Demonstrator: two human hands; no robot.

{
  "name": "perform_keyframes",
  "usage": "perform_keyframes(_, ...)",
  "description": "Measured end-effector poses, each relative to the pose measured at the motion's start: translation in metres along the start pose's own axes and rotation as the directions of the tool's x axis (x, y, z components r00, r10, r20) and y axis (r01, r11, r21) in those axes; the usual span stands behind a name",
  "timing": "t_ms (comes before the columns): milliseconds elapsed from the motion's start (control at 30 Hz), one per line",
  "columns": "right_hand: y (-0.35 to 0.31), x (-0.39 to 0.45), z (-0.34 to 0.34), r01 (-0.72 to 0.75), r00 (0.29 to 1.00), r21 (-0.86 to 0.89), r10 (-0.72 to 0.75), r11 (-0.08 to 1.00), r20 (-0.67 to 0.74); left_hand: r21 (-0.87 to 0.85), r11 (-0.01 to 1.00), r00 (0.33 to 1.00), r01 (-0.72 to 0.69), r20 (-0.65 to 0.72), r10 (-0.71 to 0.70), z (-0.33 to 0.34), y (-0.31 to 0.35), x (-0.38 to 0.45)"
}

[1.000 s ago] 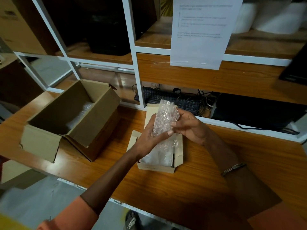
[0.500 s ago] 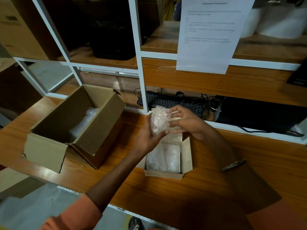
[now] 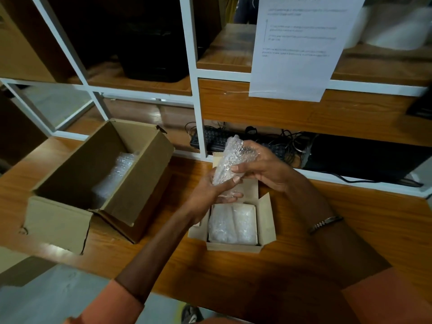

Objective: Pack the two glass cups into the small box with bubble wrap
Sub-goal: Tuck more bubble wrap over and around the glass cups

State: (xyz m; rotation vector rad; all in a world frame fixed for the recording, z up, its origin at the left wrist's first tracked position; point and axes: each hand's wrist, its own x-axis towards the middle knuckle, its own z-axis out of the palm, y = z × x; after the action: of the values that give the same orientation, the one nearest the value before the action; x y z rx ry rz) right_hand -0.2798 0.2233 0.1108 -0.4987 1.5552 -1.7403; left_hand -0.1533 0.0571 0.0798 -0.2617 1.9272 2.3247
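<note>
A bundle of bubble wrap (image 3: 230,160), long and tilted, is held above the small cardboard box (image 3: 233,247); whether a glass cup is inside it I cannot tell. My left hand (image 3: 210,190) grips its lower end from below. My right hand (image 3: 261,164) holds its upper side with thumb and fingers. The small box stands open on the wooden table, flaps spread. Inside it lies a second pad of bubble wrap (image 3: 232,224) that fills the floor of the box.
A larger open cardboard box (image 3: 70,199) sits at the left with more bubble wrap (image 3: 114,174) inside. Behind the table (image 3: 350,230) is a white-framed shelf with a keyboard (image 3: 215,139), cables and a hanging printed sheet (image 3: 297,43).
The bundle has been lifted clear of the small box and turned between both hands. The wrap lying inside the box has come fully into sight.
</note>
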Motion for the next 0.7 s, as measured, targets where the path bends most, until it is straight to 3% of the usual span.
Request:
perform_keyframes(133,-0.006,0.005,-0.006,-0.056,0.995,-0.007,0.056,0.998,0.08,-0.33,0.92,0.963,0.212,0.228,-0.141,-0.009,0.003,0.004)
perform_keyframes(200,-0.008,0.009,-0.01,-0.082,0.991,-0.053,0.088,0.995,0.104,-0.342,0.911,0.956,0.231,0.256,-0.147,-0.011,0.005,0.009)
perform_keyframes(267,-0.014,0.01,-0.009,-0.073,0.992,-0.197,0.092,0.978,0.087,-0.265,0.94,0.968,0.216,0.183,-0.171,-0.008,0.004,0.012)
perform_keyframes(367,-0.027,0.008,-0.004,-0.045,0.998,-0.464,0.018,0.885,-0.063,-0.144,0.977,0.988,0.156,0.028,-0.154,-0.007,-0.003,0.013)
perform_keyframes(467,-0.025,0.005,-0.007,-0.092,0.989,-0.336,0.047,0.937,-0.139,-0.029,0.999,0.995,0.032,-0.089,-0.034,-0.007,-0.013,0.015)
perform_keyframes(533,-0.02,0.002,-0.005,-0.176,0.979,-0.215,0.149,0.961,-0.136,0.167,0.984,0.985,-0.062,-0.15,0.088,-0.007,-0.017,0.015)
perform_keyframes(633,-0.006,0.001,0.002,-0.313,0.945,-0.165,0.289,0.935,-0.154,0.481,0.869,0.948,-0.118,-0.205,0.242,-0.004,-0.026,0.017)
perform_keyframes(700,0.002,0.004,0.006,-0.354,0.923,-0.113,0.328,0.928,-0.199,0.569,0.815,0.928,-0.109,-0.236,0.289,0.002,-0.031,0.014)
